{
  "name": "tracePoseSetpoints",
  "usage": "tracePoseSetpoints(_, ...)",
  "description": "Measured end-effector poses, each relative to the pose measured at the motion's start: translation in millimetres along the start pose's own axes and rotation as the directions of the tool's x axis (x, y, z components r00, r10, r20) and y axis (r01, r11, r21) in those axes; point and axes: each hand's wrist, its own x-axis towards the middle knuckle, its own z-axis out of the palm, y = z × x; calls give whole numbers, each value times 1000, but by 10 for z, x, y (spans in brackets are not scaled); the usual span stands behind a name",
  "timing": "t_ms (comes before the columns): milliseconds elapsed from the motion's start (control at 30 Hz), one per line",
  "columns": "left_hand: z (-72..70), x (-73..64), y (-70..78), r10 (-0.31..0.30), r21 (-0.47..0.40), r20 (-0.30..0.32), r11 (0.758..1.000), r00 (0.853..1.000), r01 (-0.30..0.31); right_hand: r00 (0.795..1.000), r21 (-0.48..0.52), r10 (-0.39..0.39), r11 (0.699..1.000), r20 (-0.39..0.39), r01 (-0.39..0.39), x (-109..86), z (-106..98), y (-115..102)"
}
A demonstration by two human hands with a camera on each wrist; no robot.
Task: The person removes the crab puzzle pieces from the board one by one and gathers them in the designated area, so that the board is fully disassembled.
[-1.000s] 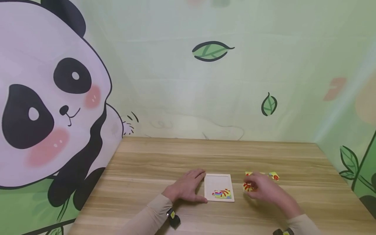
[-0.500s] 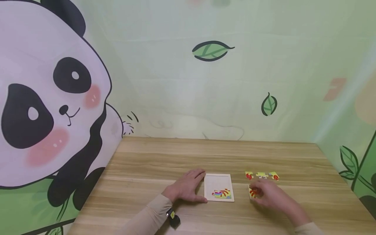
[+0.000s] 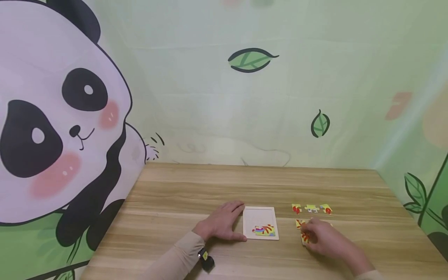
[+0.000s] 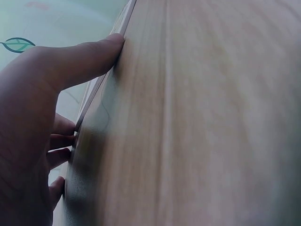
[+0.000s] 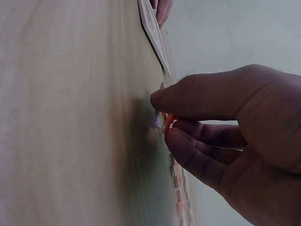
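Note:
A pale, shallow puzzle tray (image 3: 259,216) lies on the table, with joined yellow-and-red jigsaw pieces (image 3: 267,231) in its near right part. My left hand (image 3: 222,221) is spread along the tray's left side, thumb by the near corner and fingertips by the far one. In the left wrist view its thumb (image 4: 101,54) touches the tray's edge. To the right of the tray, my right hand (image 3: 329,239) pinches a yellow-and-red jigsaw piece (image 3: 305,238) between thumb and fingers, which cover much of it. Another jigsaw piece (image 3: 299,224) lies just beyond these fingers.
Farther back on the wooden table (image 3: 224,186), a row of loose jigsaw pieces (image 3: 312,209) lies behind my right hand. More pieces are partly hidden by that hand. A printed cloth wall (image 3: 210,97) stands along the table's far edge.
My right hand has shifted right and toward me with the pinched jigsaw piece, uncovering the back row and then another piece. The left hand and tray have stayed put.

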Motion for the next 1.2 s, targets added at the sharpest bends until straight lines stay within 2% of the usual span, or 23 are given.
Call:
tracePoseSetpoints(267, 7, 4, 4, -1, -1, -2, 1000, 1000, 1, 998, -55, -59, 997, 22, 60, -20, -9, -2)
tracePoseSetpoints(500, -17, 0, 9, 2, -5, -6, 1000, 1000, -2, 998, -24, -31, 999, 48, 32, -4, -40, -22)
tracePoseSetpoints(667, -5, 7, -6, 5, -4, -11, 1000, 1000, -5, 996, -48, -69, 996, 47, 72, 7, -43, -40)
tracePoseSetpoints(833, -1, 0, -10, 12, -4, -16, 1000, 1000, -12, 996, -67, -73, 995, 46, 76, 16, -37, -46)
tracePoseSetpoints(967, -2, 0, -6, 12, -2, -8, 1000, 1000, -12, 996, -78, -66, 994, 55, 70, 31, -34, -28)
tracePoseSetpoints(1200, 14, 6, 5, -11, -1, 13, 1000, 1000, 11, 998, -35, -7, 999, 55, 9, 53, -58, -15)
